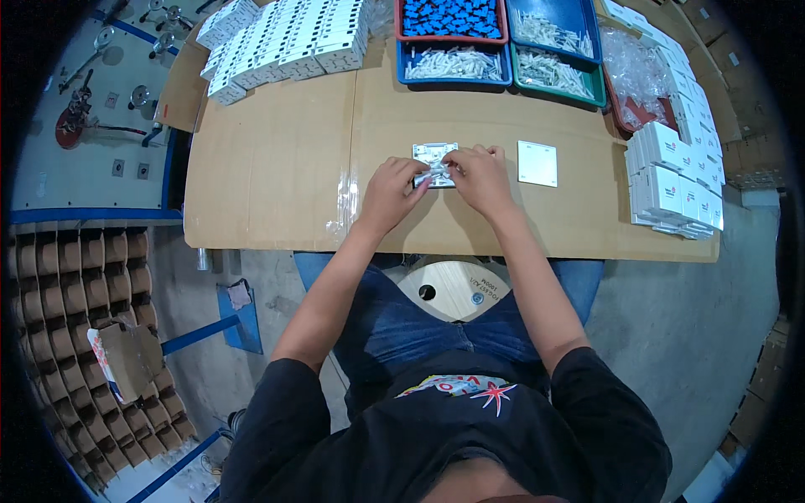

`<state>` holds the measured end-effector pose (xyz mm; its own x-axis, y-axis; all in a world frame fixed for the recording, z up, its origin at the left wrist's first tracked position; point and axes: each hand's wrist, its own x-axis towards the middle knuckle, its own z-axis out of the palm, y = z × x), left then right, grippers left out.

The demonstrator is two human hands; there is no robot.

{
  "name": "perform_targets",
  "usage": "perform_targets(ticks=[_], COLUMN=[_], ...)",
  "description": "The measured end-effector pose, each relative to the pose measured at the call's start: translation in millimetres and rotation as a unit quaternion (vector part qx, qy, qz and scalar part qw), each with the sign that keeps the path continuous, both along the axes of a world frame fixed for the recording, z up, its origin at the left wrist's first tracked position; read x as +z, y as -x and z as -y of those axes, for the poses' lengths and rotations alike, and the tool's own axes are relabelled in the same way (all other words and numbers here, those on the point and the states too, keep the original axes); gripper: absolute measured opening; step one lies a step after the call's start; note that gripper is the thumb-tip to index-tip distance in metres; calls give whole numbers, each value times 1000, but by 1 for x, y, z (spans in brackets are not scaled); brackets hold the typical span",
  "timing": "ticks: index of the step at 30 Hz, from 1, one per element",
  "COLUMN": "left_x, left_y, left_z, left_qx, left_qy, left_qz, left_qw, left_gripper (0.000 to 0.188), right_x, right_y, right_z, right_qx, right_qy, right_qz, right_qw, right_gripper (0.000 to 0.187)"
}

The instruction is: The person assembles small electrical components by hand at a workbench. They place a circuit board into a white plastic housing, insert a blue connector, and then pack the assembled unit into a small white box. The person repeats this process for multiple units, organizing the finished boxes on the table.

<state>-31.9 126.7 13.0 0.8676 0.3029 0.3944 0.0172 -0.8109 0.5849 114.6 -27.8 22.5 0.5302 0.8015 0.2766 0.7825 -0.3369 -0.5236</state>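
On the cardboard tabletop in front of me lies a square white open housing (434, 152) with fittings inside. My left hand (391, 196) rests at its left side, fingers curled and thumb pinched in over the near half. From the right, my right hand (481, 179) reaches over it with thumb and forefinger closed together. Between the fingertips are small white plastic parts (438, 176), and both hands seem to hold on to them. Their exact shape is partly hidden by the fingers. Just right of the right hand lies a flat white square cover plate (537, 163).
Blue clips fill a red tray (451, 39); white plastic parts fill a blue tray (455, 85) and a green tray (560, 101). White boxed units (285, 50) stand in rows at the far left. More white units (676, 180) are stacked at the right, by clear plastic bags (633, 63).
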Motion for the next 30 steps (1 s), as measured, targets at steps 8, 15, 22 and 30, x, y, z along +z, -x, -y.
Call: perform_targets(ticks=[8, 15, 22, 30], left_x=[-9, -5, 1, 9], left_y=[10, 9, 8, -1], left_z=[-1, -2, -6, -9], left_qx=[-31, -26, 10, 40], left_qy=[-32, -18, 1, -4], left_qz=[13, 1, -54, -95], left_qw=[999, 999, 999, 995], left_gripper=[39, 40, 86, 104], right_x=[2, 10, 31, 80], right_y=[2, -8, -23, -157], right_z=[6, 2, -4, -113], right_qx=[52, 99, 157, 63], right_qy=[5, 77, 34, -154], right_qz=[88, 48, -9, -12], right_qw=[995, 991, 987, 986], right_gripper=[10, 7, 13, 14])
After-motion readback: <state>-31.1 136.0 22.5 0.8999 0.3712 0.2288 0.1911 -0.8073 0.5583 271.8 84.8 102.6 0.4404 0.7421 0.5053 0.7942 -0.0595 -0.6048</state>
